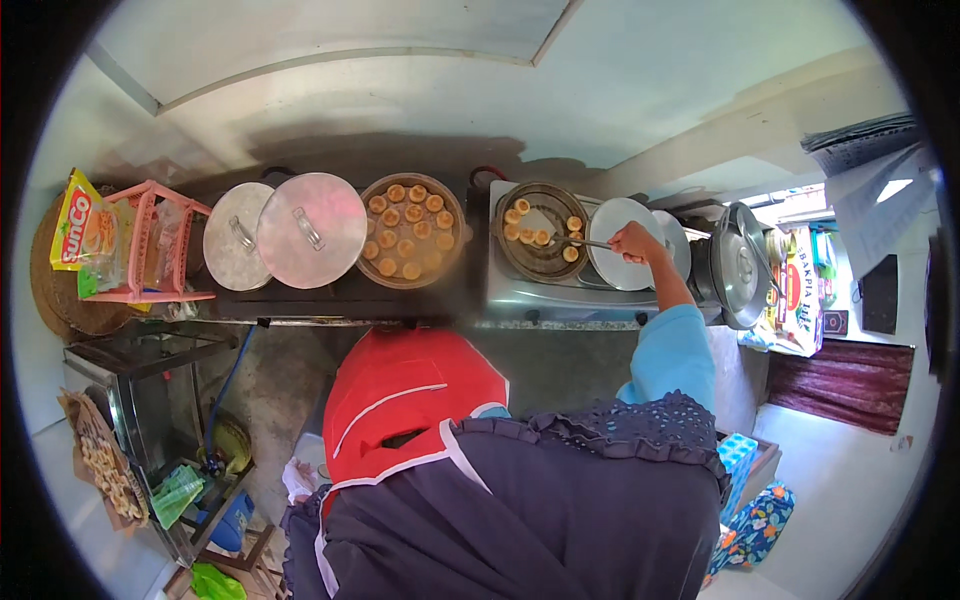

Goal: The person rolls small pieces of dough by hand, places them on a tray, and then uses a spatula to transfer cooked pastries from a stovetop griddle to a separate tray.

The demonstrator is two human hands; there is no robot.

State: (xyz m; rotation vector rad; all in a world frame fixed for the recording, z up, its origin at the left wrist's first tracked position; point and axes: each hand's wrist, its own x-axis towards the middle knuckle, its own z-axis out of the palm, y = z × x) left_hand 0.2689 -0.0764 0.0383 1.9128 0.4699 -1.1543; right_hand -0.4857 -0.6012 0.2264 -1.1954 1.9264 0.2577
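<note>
My right hand (637, 243) is closed around the thin handle of a long metal utensil (588, 242). Its far end reaches into a round dark pan (540, 264) on the right stove, close to several small round golden-brown cakes (527, 237); whether that end is a flat blade or tongs is too small to tell. Beneath my hand lies a round silver lid (622, 272), with another lid (675, 240) partly covered to its right. My left hand is out of sight.
Left of the right stove (505, 290), a second pan (459, 240) holds many browned round cakes. Two silver lids (318, 200) overlap beside it. A pink plastic rack (150, 250) stands far left, and a large lidded pot (738, 272) right. A glass-sided cabinet (130, 390) is lower left.
</note>
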